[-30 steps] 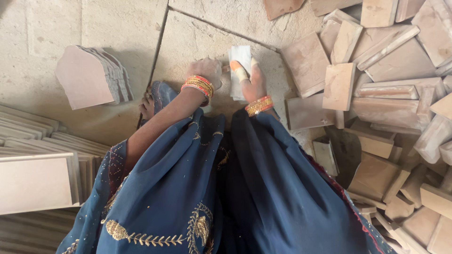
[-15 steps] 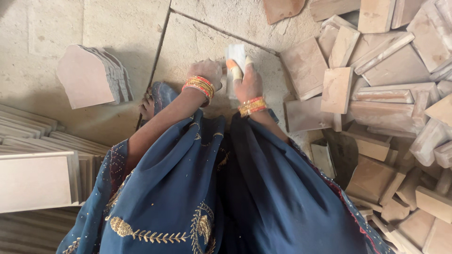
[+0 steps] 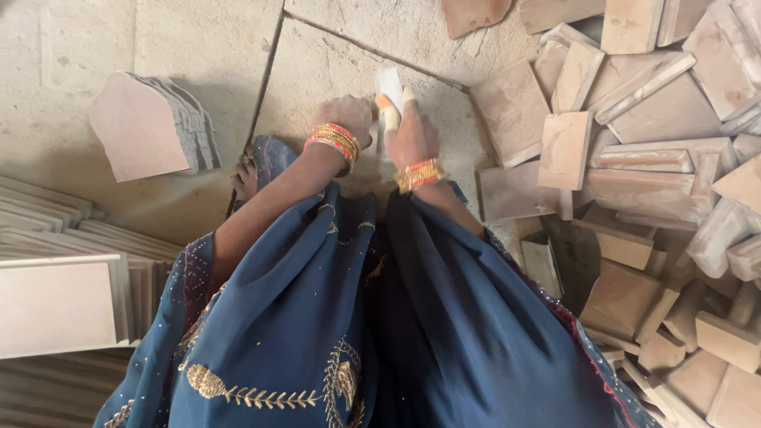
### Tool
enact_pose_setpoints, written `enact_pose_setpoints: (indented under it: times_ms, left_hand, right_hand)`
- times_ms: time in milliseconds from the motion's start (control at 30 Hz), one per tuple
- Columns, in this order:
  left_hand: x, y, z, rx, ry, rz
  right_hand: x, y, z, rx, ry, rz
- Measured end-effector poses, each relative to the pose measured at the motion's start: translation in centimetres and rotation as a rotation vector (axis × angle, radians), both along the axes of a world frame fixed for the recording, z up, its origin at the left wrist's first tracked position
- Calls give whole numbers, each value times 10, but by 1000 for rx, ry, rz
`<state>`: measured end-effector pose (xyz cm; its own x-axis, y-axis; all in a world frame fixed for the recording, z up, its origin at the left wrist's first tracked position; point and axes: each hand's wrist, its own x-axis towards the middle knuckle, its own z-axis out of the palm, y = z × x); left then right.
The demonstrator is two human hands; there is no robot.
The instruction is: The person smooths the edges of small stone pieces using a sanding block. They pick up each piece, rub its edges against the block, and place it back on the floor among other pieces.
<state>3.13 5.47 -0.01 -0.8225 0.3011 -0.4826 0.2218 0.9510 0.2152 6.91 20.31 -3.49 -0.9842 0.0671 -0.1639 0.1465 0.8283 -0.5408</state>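
Both my hands meet at the middle top of the head view, over a grey stone slab (image 3: 333, 71). My left hand (image 3: 347, 117) and my right hand (image 3: 411, 135) together grip a small pale stone piece (image 3: 389, 82) that stands upright between them. Pale wrappings cover some fingers of my right hand. Orange and red bangles ring both wrists. My blue embroidered garment (image 3: 317, 317) fills the lower middle and hides my lap and the ground beneath it.
A leaning row of arch-topped pinkish tiles (image 3: 151, 127) stands at the upper left. Stacked flat slabs (image 3: 63, 301) lie at the lower left. A jumbled heap of pinkish stone blocks (image 3: 650, 158) fills the right side. A bare foot (image 3: 244, 176) shows left of my left arm.
My hands and the stone piece have barely shifted; the right hand has moved slightly up along the piece.
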Motion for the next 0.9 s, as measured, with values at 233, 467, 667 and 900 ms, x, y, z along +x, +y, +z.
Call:
enact_pose_setpoints:
  times_ms: [233, 467, 667, 900]
  left_hand:
    - [-4, -1, -3, -3, -43, 30]
    - [-12, -1, 4, 26, -11, 47]
    - [-12, -4, 15, 46, -33, 72]
    - [-13, -1, 8, -3, -93, 84]
  right_hand:
    - [-21, 8, -28, 68, 143, 71]
    - [48, 1, -16, 60, 174, 9]
    - [46, 16, 10, -280, 244, -143]
    - [17, 11, -7, -289, 3, -161]
